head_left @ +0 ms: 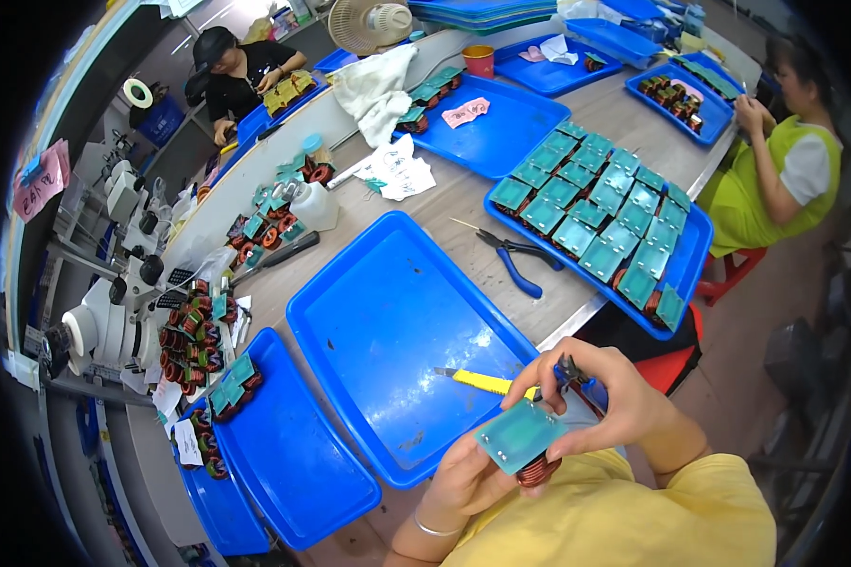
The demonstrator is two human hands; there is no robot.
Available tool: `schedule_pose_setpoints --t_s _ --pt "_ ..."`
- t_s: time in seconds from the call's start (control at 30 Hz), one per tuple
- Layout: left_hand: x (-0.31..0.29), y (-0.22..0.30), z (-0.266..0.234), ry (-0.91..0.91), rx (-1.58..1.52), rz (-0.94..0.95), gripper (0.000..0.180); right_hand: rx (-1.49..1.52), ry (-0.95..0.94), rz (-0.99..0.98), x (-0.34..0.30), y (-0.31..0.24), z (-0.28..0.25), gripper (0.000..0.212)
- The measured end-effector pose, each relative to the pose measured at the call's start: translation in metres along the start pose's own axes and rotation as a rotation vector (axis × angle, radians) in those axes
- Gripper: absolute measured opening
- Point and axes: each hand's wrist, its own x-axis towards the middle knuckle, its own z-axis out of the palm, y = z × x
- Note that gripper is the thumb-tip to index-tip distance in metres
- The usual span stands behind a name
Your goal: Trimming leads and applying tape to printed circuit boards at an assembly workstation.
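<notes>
Head view: my left hand (468,477) comes up from the lower edge, fingers curled under a teal-topped coil part (523,439), gripping its copper winding from below. My right hand (603,402) closes around the same part from above and the right, thumb on the teal plate's edge, fingers also pinching a small dark tool (569,369) near a yellow utility knife (482,381). The part sits held in front of my chest, just over the near corner of a large blue tray (388,321). Blue-handled pliers (515,260) lie on the table (454,203) beyond. A tray of teal-topped coils (600,222) sits to the right. Another blue tray (288,454) lies left, beside a heap of coils (191,335). Two other people work at the far side of the table.
</notes>
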Motion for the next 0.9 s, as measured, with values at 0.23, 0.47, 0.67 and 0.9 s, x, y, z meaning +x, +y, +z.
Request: schedule_pose_setpoints --t_s 0.23,0.47,0.67,0.9 --pt "0.000 0.005 -0.001 -0.109 -0.050 0.027 0.058 -0.049 0.034 -0.102 -0.004 0.002 0.005 0.050" --pt "-0.004 0.001 0.005 0.133 0.477 0.383 0.053 0.242 -0.067 0.045 0.000 0.012 0.003 0.037" --pt "0.000 0.002 0.021 0.146 0.624 0.516 0.052 0.607 -0.171 0.064 0.007 0.029 0.006 0.028" --pt "0.000 0.000 0.020 0.111 0.760 0.567 0.055 0.606 -0.224 0.020 0.007 0.033 0.002 0.028"
